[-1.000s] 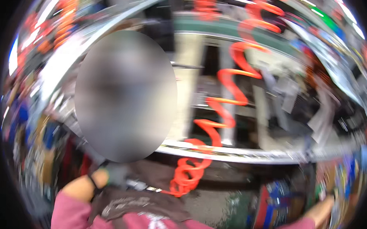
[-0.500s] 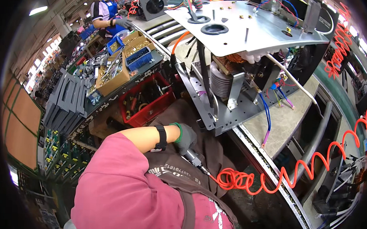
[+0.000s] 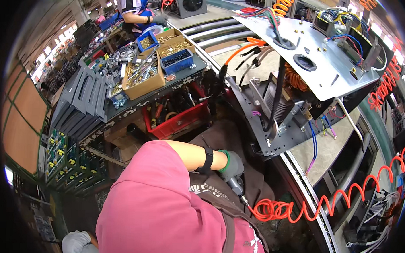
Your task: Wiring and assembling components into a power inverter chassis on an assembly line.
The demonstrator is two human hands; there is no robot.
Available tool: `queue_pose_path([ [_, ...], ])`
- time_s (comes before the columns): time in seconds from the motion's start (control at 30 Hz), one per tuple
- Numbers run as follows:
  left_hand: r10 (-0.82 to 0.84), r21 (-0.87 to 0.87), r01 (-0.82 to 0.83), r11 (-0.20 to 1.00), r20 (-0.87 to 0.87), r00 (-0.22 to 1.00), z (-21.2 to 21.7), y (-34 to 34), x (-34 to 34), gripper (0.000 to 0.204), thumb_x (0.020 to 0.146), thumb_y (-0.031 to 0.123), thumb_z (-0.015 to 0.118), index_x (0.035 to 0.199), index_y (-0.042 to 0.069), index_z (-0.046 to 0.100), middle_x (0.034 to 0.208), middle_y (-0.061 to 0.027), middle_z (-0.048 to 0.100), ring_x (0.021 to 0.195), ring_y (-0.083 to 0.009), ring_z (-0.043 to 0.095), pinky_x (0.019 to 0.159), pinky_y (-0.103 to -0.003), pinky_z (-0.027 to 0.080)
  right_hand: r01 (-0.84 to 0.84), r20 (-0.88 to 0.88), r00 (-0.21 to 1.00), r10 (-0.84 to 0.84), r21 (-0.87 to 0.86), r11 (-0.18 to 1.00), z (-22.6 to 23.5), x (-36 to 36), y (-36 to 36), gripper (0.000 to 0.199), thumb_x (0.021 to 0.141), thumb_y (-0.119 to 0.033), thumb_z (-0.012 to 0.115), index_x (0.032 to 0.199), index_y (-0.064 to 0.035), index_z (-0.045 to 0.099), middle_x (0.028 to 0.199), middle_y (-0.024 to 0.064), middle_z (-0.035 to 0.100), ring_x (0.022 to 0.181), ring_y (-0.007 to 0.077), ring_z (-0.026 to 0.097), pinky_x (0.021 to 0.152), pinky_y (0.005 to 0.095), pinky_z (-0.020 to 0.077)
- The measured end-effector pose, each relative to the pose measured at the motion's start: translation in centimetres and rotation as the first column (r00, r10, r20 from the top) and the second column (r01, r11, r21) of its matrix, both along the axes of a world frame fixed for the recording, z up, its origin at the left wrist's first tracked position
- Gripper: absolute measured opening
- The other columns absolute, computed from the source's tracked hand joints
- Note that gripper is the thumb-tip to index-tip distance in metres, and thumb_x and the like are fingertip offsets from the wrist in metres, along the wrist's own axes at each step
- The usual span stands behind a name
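My left hand (image 3: pixel 231 166), in a grey glove with a green cuff, is wrapped round a grey, cylindrical air screwdriver (image 3: pixel 237 188) in front of my brown apron. A coiled red air hose (image 3: pixel 271 210) runs from the tool's end to the right. My right hand is not in view. Ahead to the right stands a half-built machine: a dark perforated base (image 3: pixel 278 140), a finned metal block, copper windings and loose wires beneath a silver panel (image 3: pixel 323 55). The hand and tool are apart from it.
On the bench at left are a cardboard box of screws (image 3: pixel 143 85), a blue bin (image 3: pixel 177 62) and stacked grey frames (image 3: pixel 80 100). Under it sits a red tool crate (image 3: pixel 178 125). A co-worker (image 3: pixel 137 8) stands beyond; another person's white glove (image 3: pixel 75 243) shows at lower left.
The whole view has shifted, so the bench and machine sit further right and a little lower. My left hand still grips the air screwdriver. More of the white glove shows at lower left.
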State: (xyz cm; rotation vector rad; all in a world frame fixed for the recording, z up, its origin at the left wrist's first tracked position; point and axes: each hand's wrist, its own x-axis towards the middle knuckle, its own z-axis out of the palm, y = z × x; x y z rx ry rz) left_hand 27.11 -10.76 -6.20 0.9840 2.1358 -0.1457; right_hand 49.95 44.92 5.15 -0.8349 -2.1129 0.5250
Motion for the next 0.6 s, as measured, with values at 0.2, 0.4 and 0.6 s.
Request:
queue_pose_path([
  [0.2,0.543,0.557,-0.538,0.633,0.177,0.821,1.6,-7.6,0.6,0.036,0.077,0.04,0.073,0.1,0.012,0.077,0.095,-0.0113,0.075,0.093,-0.0321,0.071,0.082,-0.041,0.055,-0.341,-0.162,0.936,0.314,-0.186,0.921,0.1,-3.7,-11.6,0.026,0.098,-0.022,0.053,0.117,-0.0041,0.057,0.1,0.0069,0.059,0.085,0.0157,0.051,0.075,0.0294,0.0415],
  [0.4,0.93,0.95,0.047,0.308,-0.291,-0.226,3.7,-25.2,4.8,0.013,0.085,0.025,0.069,0.084,0.012,0.07,0.085,-0.0095,0.068,0.084,-0.027,0.068,0.078,-0.039,0.054,-0.678,-0.274,0.729,0.627,-0.418,0.605,-2.0,-8.6,-22.9,0.02,0.098,-0.017,0.056,0.112,-0.0037,0.059,0.092,0.0053,0.061,0.076,0.0123,0.054,0.068,0.0268,0.0455],
  [0.6,0.544,0.877,-0.481,0.0,-0.404,-0.736,1.3,-39.3,11.5,0.03,0.087,0.028,0.066,0.115,0.02,0.066,0.116,-0.0133,0.063,0.111,-0.0348,0.061,0.095,-0.045,0.05,-0.819,-0.376,0.435,0.818,-0.542,0.187,-3.7,-12.5,-33.4,0.015,0.097,-0.014,0.059,0.108,-0.0033,0.061,0.087,0.0046,0.064,0.067,0.0098,0.057,0.061,0.0242,0.048],
])
